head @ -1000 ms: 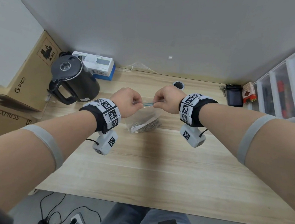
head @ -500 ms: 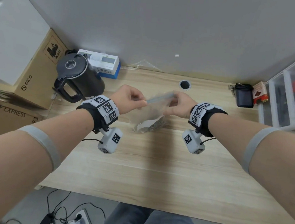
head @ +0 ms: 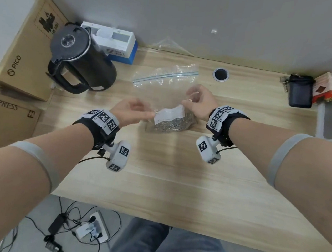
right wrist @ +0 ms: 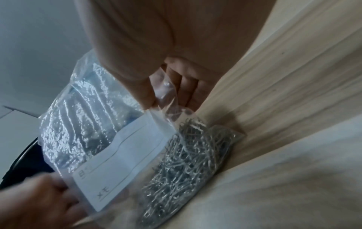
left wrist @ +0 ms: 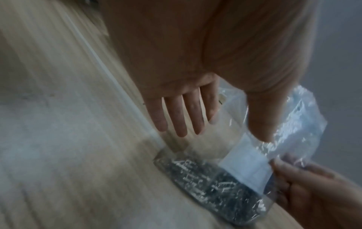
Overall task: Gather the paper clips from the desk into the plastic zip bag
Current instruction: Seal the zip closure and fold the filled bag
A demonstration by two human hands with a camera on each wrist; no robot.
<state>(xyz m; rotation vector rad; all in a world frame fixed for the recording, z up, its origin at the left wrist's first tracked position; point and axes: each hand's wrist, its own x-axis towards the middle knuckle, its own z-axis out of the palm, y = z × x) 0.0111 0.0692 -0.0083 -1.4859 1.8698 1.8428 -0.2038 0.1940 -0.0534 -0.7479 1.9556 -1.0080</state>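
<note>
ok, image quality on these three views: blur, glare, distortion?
Head: wide-angle bowing at the edges, bag and right hand slightly motion-blurred. Left wrist: heavily smeared, desk hazy, clips indistinct. Right wrist: sharper on clips, glare speckles on the bag, left hand blurred.

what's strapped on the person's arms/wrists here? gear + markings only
Both arms are bare, no sleeves. Each wrist wears a black band ringed with white square-code marker tiles. A white camera pod bearing the same codes hangs below each wrist on a thin black cable. A grey elastic band circles each forearm.
</note>
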